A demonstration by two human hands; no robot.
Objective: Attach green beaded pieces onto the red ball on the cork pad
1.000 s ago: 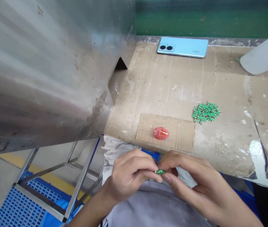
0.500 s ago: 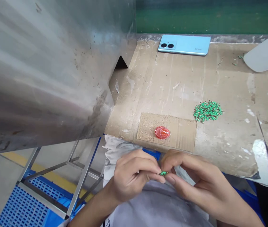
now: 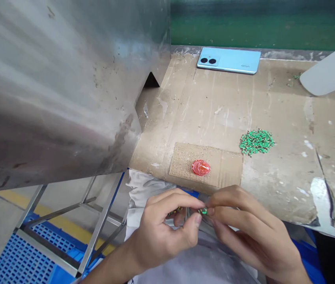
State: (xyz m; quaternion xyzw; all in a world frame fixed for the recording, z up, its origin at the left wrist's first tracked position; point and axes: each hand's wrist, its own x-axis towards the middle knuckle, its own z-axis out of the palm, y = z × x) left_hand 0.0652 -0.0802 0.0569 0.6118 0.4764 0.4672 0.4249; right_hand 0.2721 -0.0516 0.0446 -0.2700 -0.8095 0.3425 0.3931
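Observation:
A tiny green piece with dark, brassy ends [image 3: 203, 211] is pinched between the fingertips of both hands, low in front of my body. My left hand [image 3: 167, 228] is curled, its index fingertip at the piece, and more tiny brassy bits [image 3: 173, 212] show in its bent fingers. From the other side, my right hand [image 3: 250, 225] grips the piece between thumb and fingers. Just beyond the hands, a glossy red oval thing [image 3: 201, 167] sits on a small cardboard sheet [image 3: 229, 169]. A pile of similar green pieces [image 3: 256, 142] lies further right.
A light-blue phone [image 3: 229, 61] lies at the back of the cardboard-covered bench [image 3: 208, 106]. A whitish cylinder [image 3: 330, 73] juts in from the right. A large metal panel [image 3: 66, 90] fills the left, above a metal stool frame [image 3: 102, 221] and a blue perforated mat [image 3: 22, 256].
The left thumb has moved down away from the index finger, baring bits in that hand. The right fingers have shifted round the green piece. The view has shifted slightly.

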